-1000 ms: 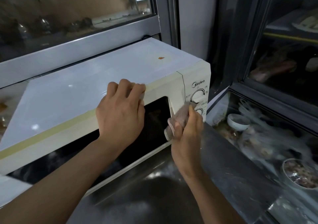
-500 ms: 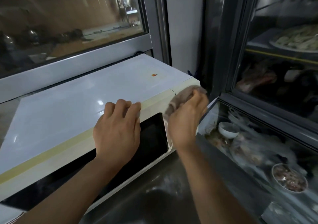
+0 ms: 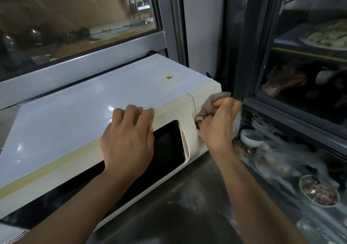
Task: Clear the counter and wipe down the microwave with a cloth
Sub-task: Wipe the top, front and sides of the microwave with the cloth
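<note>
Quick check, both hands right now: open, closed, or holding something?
Left hand: open, resting on the microwave top front edge, holding nothing.
Right hand: closed, gripping the cloth against the control panel.

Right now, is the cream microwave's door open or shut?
Shut: the cream microwave's dark glass door sits flush with its control panel.

White microwave (image 3: 112, 101), door closed, on steel counter (image 3: 187, 206); crumpled grey-brown cloth (image 3: 210, 105) pressed against microwave's right front panel.
</note>
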The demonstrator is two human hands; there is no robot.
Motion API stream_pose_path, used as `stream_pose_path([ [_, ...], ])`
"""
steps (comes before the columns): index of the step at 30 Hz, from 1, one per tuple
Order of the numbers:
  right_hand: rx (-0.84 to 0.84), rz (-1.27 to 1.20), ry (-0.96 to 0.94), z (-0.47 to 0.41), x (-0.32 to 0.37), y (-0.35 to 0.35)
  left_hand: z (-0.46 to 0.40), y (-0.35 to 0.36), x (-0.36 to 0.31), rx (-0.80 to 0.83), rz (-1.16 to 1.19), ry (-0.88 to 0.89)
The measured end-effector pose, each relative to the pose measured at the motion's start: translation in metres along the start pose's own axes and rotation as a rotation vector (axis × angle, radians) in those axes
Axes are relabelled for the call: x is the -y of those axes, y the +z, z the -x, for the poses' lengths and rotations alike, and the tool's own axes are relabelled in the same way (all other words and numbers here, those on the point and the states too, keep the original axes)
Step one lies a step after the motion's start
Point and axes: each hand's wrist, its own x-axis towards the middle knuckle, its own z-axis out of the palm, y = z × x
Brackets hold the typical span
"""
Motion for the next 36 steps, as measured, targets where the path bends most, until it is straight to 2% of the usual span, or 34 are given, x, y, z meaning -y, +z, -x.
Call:
stream_pose_path([
  [3,-0.024,0.018,0.001,-0.012,-0.013,-0.001,-0.001,0.001,0.001,-0.017,-0.005,0.008],
  [6,-0.069,-0.035,0.103,-0.033,-0.032,0.0,0.0,0.001,0.001,-0.026,-0.001,0.017],
  [9,-0.021,-0.116,0.231,-0.052,-0.058,-0.004,0.001,0.001,0.0,-0.02,-0.012,0.022],
  [12,0.014,-0.077,0.299,-0.037,-0.076,-0.006,0.001,0.0,0.0,-0.026,-0.019,0.021],
  [15,0.033,-0.089,0.23,-0.002,-0.074,0.002,0.0,0.001,0.0,-0.035,-0.022,0.024],
  [19,-0.029,-0.148,0.074,0.033,-0.053,0.006,0.0,0.002,0.0,-0.042,-0.025,0.021],
  [24,0.098,-0.175,0.004,0.046,-0.047,0.0,0.0,0.003,-0.001,-0.049,-0.017,0.005],
  [32,0.088,-0.142,0.039,0.01,-0.075,-0.004,0.0,0.005,-0.001,-0.045,-0.023,0.021],
  [36,0.093,-0.207,0.213,-0.009,-0.086,-0.002,0.0,0.003,-0.002,-0.046,-0.014,0.016],
])
